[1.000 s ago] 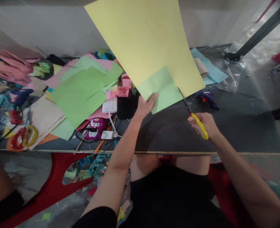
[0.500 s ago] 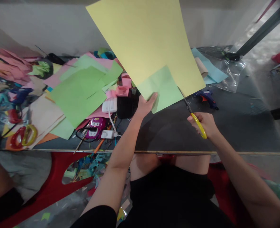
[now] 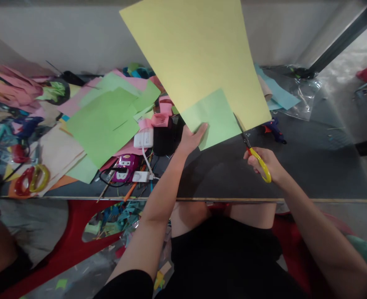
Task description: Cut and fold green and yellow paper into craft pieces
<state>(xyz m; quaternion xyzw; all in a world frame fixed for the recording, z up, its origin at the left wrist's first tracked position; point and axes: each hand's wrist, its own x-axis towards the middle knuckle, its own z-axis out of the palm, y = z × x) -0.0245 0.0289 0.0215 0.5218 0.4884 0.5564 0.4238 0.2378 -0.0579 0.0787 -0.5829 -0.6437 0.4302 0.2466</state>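
My left hand (image 3: 193, 139) grips the lower left of a small light green sheet (image 3: 216, 118), thumb on top. That sheet lies against the lower part of a large yellow sheet (image 3: 199, 50), and both are held up over the dark table. My right hand (image 3: 263, 162) is closed round yellow-handled scissors (image 3: 260, 162). Their blades point up and left, with the tips at the yellow sheet's lower part, just beside the green sheet's right edge. The fingers under the sheets are hidden.
Green paper sheets (image 3: 105, 120), pink paper pieces and a purple power socket (image 3: 125, 168) lie left on the table (image 3: 314, 166). Red and yellow scissor handles (image 3: 39, 177) are farther left. Right of the sheets are a blue glue gun (image 3: 274, 129) and clear plastic (image 3: 306, 93).
The yellow and green sheets have shifted slightly right, the yellow one also tilting a little. Red on the inside of the scissor handles now shows, and the right-hand fingers have moved slightly.
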